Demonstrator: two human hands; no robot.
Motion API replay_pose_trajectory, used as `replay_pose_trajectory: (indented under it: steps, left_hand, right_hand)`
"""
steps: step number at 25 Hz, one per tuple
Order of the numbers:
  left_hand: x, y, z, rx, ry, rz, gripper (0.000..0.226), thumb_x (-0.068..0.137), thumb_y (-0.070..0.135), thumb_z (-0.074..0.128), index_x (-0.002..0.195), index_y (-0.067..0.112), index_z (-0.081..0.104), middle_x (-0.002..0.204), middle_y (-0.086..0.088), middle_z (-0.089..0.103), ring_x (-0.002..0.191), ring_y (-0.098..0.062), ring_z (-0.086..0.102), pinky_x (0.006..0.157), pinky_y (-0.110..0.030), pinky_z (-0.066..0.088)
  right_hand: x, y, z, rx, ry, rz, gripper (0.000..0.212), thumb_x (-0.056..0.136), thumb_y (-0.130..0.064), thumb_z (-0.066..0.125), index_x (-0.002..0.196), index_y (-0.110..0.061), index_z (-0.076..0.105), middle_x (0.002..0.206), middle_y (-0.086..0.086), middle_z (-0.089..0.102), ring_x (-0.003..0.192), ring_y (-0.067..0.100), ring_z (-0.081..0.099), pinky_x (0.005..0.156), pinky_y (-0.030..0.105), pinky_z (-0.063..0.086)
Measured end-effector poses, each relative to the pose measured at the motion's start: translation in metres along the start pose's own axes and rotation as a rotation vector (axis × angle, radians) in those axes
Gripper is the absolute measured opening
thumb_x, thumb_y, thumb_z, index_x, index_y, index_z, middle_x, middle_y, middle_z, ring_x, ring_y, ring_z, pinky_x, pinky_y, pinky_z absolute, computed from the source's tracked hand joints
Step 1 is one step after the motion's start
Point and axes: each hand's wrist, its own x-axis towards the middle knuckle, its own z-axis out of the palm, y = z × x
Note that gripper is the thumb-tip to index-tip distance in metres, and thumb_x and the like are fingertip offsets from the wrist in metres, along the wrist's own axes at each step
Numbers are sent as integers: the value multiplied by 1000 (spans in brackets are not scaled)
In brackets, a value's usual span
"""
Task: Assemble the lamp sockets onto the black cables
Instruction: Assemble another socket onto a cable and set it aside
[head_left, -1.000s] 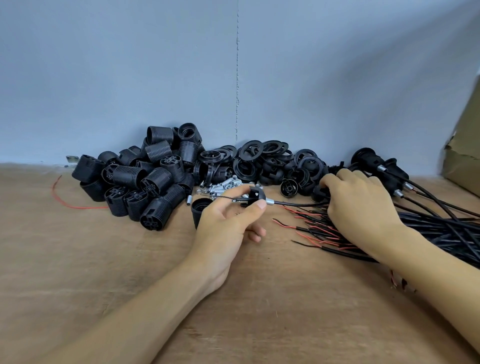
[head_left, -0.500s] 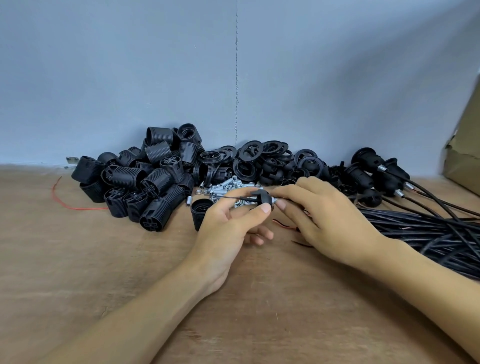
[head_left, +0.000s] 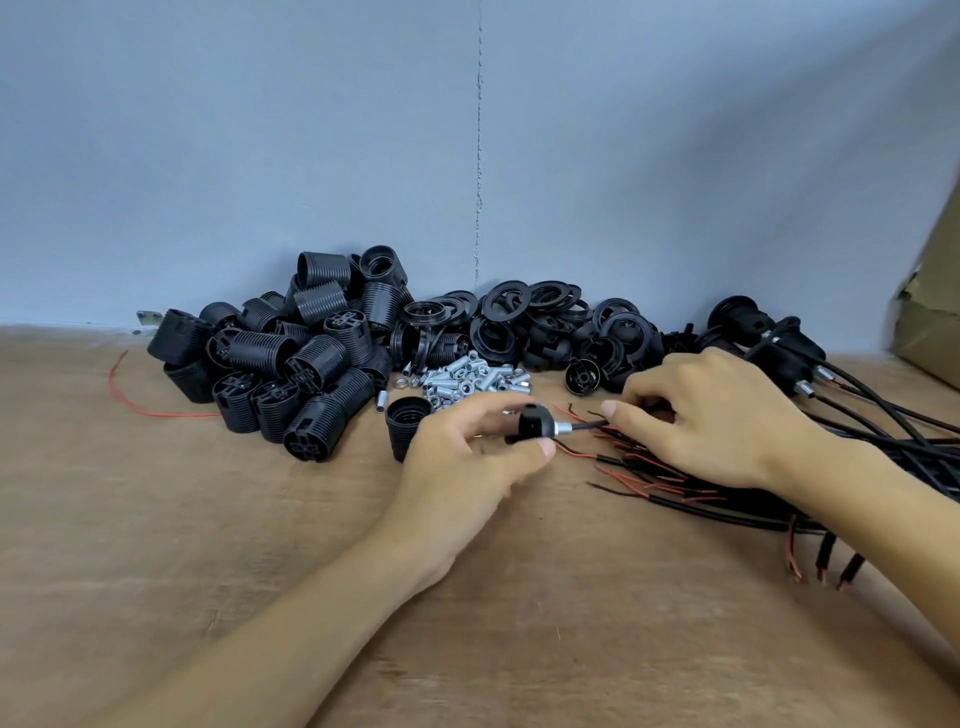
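My left hand (head_left: 467, 457) pinches a small black socket cap (head_left: 535, 423) with a silver nipple on its right side. A black cable (head_left: 589, 426) runs out of that nipple, and my right hand (head_left: 711, 421) pinches it just right of the cap. Under my right hand lies a bundle of black cables (head_left: 675, 506) with bare red and black wire ends. One ribbed socket body (head_left: 408, 426) stands open end up just left of my left hand.
A pile of ribbed black socket bodies (head_left: 291, 364) lies at the back left, black rings (head_left: 519, 322) behind the middle, silver threaded nipples (head_left: 467, 379) in front. Assembled sockets on cables (head_left: 769, 343) lie back right. A cardboard box (head_left: 930, 322) is at the right edge, a red wire (head_left: 135, 405) at the left.
My right hand has drawn back to the right along the cable, away from the cap. The cap has shifted slightly right in my left hand, showing the nipple and cable.
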Motion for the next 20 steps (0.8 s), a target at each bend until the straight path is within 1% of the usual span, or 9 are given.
replay_pose_trajectory:
  steps: [2, 4, 7, 10, 12, 14, 16, 18, 20]
  left_hand:
    - [-6, -1, 5, 395, 8, 123, 31, 76, 23, 86, 100, 40, 76, 74, 30, 67, 64, 8, 56, 62, -3, 39]
    - [-9, -1, 9, 597, 9, 248, 36, 76, 26, 86, 109, 36, 76, 78, 25, 66, 79, 12, 57, 68, -2, 37]
    - [-8, 0, 7, 652, -9, 326, 41, 77, 22, 82, 117, 32, 73, 97, 16, 68, 90, 1, 60, 75, -5, 39]
    - [-10, -1, 3, 711, 55, 313, 48, 78, 21, 74, 123, 31, 61, 107, 18, 60, 98, 0, 56, 79, -7, 38]
    - [-13, 2, -1, 786, 166, 380, 51, 74, 19, 65, 122, 31, 54, 111, 18, 56, 104, -4, 51, 82, -13, 36]
    - [-12, 5, -5, 890, 338, 470, 53, 67, 14, 60, 118, 27, 55, 112, 12, 56, 106, -13, 48, 85, -25, 32]
    - [-9, 7, -10, 971, 412, 395, 57, 68, 12, 62, 122, 26, 53, 122, 8, 53, 117, -17, 41, 93, -30, 27]
    - [-7, 8, -15, 970, 375, 205, 62, 74, 14, 65, 133, 26, 47, 134, 4, 44, 128, -20, 37, 105, -37, 27]
    - [-6, 6, -18, 921, 350, 119, 62, 80, 13, 63, 136, 26, 43, 136, 4, 41, 128, -20, 39, 105, -38, 30]
  right_hand:
    - [-1, -3, 1, -38, -49, -25, 38, 89, -64, 36, 81, -39, 64, 75, -10, 58, 78, 11, 51, 77, 26, 36]
    - [-2, -12, 2, 43, -2, -82, 38, 92, -62, 38, 91, -37, 67, 88, -14, 61, 90, 9, 55, 85, 32, 42]
    - [-5, -34, 10, 343, 25, -169, 32, 92, -57, 49, 111, -38, 65, 106, -19, 59, 102, 3, 57, 86, 26, 46]
    - [-8, -45, 24, 494, -30, -186, 33, 91, -37, 65, 123, -35, 60, 112, -21, 58, 109, 2, 56, 88, 15, 44]
    - [-9, -43, 29, 480, -29, -178, 30, 93, -23, 66, 122, -33, 64, 114, -21, 58, 108, -1, 56, 89, 13, 43]
    - [-10, -41, 32, 451, -20, -173, 25, 94, -15, 63, 112, -31, 69, 112, -23, 54, 105, -5, 53, 87, 8, 37]
    - [-10, -41, 33, 443, -6, -147, 21, 93, -13, 64, 102, -31, 72, 109, -23, 53, 102, -4, 53, 82, 6, 34]
    - [-10, -41, 33, 435, -6, -122, 17, 92, -16, 66, 96, -31, 71, 108, -20, 54, 99, 1, 54, 78, 6, 35]
    - [-10, -41, 32, 418, -30, -114, 14, 91, -20, 69, 98, -32, 71, 108, -20, 52, 98, 2, 53, 80, 9, 38]
